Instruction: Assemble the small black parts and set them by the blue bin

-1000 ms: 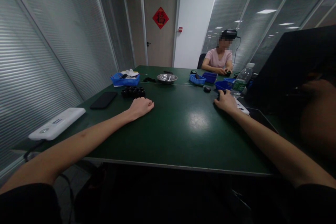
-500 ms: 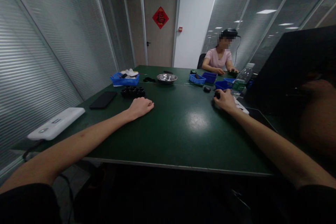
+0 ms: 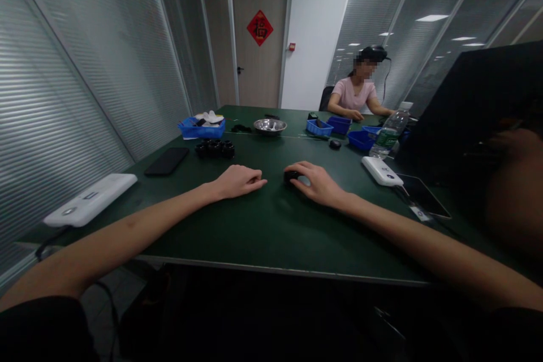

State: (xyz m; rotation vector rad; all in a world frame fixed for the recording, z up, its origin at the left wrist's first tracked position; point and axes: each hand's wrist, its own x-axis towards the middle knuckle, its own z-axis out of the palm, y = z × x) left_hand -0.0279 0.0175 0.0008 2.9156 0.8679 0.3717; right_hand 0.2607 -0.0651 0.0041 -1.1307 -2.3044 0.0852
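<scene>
From where I stand, the small black rounded piece [image 3: 290, 176] is near the middle of the green table [image 3: 263, 232], in the right hand [image 3: 319, 184]. Thumb and fingers pinch it with the palm arched, probably because so small a thing needs only the fingertips; I can't tell whether it touches the table. The left hand [image 3: 238, 182] rests nearby across a gap, curled closed with nothing showing in it, perhaps just parked out of the way.

Behind the left hand, a cluster of black round pieces [image 3: 215, 149] stands packed tight, apparently to keep them together. Farther back, a steel bowl [image 3: 270, 130] and a blue basket [image 3: 202, 132] seem meant to corral small items. At the far left, a white case [image 3: 106, 195] carries dark print I can't read. On the right, a water bottle [image 3: 385, 138] wears a green label, its lettering too blurred, just behind a white power bank [image 3: 380, 171]. The door [image 3: 259, 76] bears a red diamond sign [image 3: 260, 16] with 1 black character, 福.
</scene>
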